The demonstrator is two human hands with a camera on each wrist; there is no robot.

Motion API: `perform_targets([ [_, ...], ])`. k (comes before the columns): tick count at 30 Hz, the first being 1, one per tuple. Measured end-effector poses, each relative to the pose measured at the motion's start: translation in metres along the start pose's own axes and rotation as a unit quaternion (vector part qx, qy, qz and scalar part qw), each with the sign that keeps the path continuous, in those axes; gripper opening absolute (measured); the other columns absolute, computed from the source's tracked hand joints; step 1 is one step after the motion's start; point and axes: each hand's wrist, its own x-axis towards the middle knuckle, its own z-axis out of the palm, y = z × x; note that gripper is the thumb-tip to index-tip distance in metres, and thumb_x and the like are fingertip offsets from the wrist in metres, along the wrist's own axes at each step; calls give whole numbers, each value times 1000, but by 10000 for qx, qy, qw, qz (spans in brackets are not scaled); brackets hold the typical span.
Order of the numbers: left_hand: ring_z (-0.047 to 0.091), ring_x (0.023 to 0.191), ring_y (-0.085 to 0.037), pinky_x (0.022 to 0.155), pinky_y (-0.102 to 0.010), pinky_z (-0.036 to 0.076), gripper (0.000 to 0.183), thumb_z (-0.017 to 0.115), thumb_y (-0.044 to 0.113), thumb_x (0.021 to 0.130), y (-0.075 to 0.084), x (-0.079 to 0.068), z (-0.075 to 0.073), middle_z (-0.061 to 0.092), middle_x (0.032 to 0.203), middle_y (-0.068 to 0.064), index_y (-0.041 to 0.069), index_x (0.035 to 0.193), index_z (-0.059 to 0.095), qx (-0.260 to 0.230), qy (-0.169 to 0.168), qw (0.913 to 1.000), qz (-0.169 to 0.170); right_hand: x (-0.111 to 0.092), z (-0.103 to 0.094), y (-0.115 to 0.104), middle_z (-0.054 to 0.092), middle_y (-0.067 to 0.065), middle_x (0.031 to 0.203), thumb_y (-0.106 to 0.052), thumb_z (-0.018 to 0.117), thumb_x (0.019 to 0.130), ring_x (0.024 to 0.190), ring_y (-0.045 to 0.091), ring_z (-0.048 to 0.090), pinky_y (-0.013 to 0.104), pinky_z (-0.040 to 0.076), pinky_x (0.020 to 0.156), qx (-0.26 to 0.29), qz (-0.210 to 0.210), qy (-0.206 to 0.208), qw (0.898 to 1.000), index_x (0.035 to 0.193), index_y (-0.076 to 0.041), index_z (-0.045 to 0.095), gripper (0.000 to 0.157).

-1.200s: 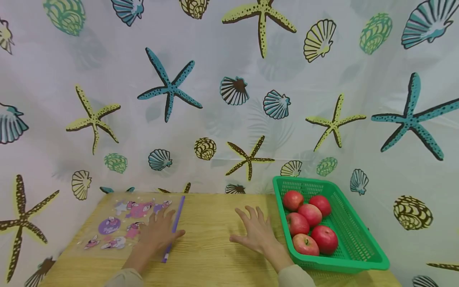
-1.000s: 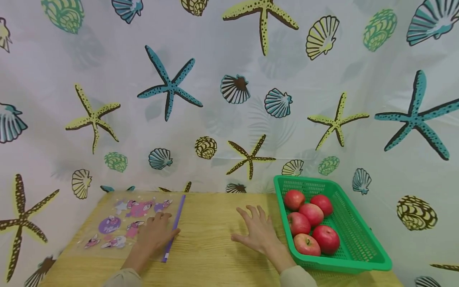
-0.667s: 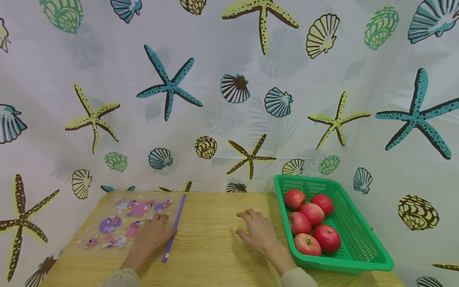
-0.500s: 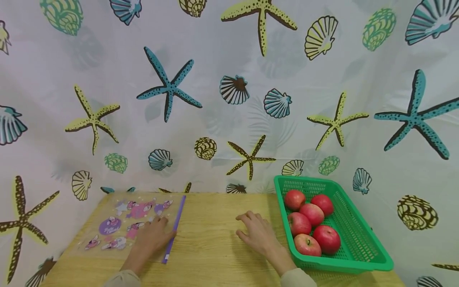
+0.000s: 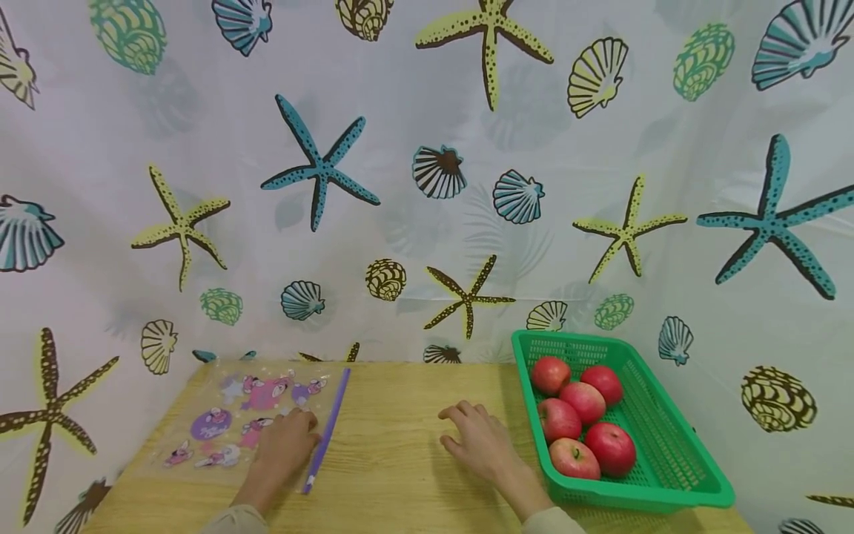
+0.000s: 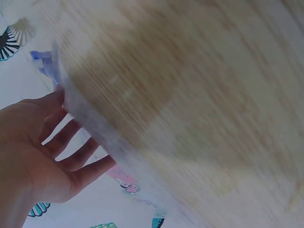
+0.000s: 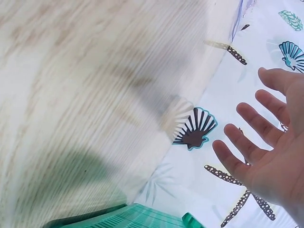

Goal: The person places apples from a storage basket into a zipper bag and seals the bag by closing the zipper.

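On the left of the table lies a clear plastic zip bag (image 5: 210, 424) with pink and purple cartoon prints and a purple zip strip (image 5: 328, 434). My left hand (image 5: 283, 449) is at the bag's right side; the left wrist view has thumb and index finger close together, pinching the bag's edge near the strip. The other fingertips touch the plastic. My right hand (image 5: 483, 445) hovers over bare wood, fingers slightly bent, holding nothing. Just to its right is a green plastic basket (image 5: 667, 415) with several red apples (image 5: 610, 449) in its left half.
The light wooden table (image 5: 394, 445) spreads between the bag and the basket. Behind it hangs a white curtain (image 5: 400, 96) printed with starfish and shells, close to the table's back edge. The basket's near rim overhangs the table's right front.
My left hand has lowered onto the bag, its fingers and thumb drawing in at the strip. My right hand's spread fingers have relaxed and come closer together. The basket and apples stay put.
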Motion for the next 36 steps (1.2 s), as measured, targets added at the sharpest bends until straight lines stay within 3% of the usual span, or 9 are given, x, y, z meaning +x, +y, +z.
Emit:
perform_targets([
  [11, 65, 78, -36, 60, -51, 50, 25, 65, 9, 80, -2, 3, -1, 70, 95, -11, 9, 104, 69, -55, 485, 9988, 26, -1, -5, -8, 58, -7, 99, -34, 67, 84, 88, 19, 56, 36, 48, 64, 119, -36, 78, 9999, 112, -24, 62, 31],
  [17, 65, 79, -32, 63, -47, 51, 23, 57, 11, 89, -3, 2, -10, 69, 99, -14, 7, 109, 66, -689, 554, 9958, -233, -2, -8, -10, 59, -5, 99, -33, 67, 84, 89, 19, 56, 36, 48, 64, 269, 9, 7, 9996, 112, -23, 62, 30],
  [23, 62, 69, -19, 51, -31, 46, 21, 60, 12, 89, -1, 1, -25, 69, 100, -8, 10, 109, 67, -1407, 914, 9850, -393, -3, -12, -12, 59, -3, 99, -30, 68, 84, 89, 19, 55, 37, 48, 65, 429, 4, 44, 9991, 112, -21, 62, 30],
  [28, 38, 41, -11, 34, -22, 29, 23, 60, 14, 90, 6, -2, -37, 68, 104, -8, 12, 112, 66, -1942, 1075, 9743, -382, -3, -14, -15, 60, -4, 100, -29, 67, 85, 88, 16, 55, 34, 48, 64, 650, -6, 54, 9979, 112, -20, 63, 29],
  [31, 37, 42, -9, 35, -22, 28, 23, 62, 16, 90, 13, -4, -44, 68, 103, -6, 14, 112, 67, -2188, 1242, 9672, -350, -3, -14, -16, 61, -4, 101, -29, 66, 86, 89, 15, 56, 33, 49, 65, 876, 25, 37, 9961, 111, -20, 63, 27],
  [36, 52, 61, -12, 47, -25, 39, 20, 64, 19, 89, 29, -7, -55, 69, 99, -2, 18, 108, 69, -2478, 1467, 9572, -275, -1, -15, -20, 63, -3, 100, -27, 63, 89, 92, 18, 60, 34, 51, 72, 1608, 142, 107, 9868, 111, -19, 63, 24],
])
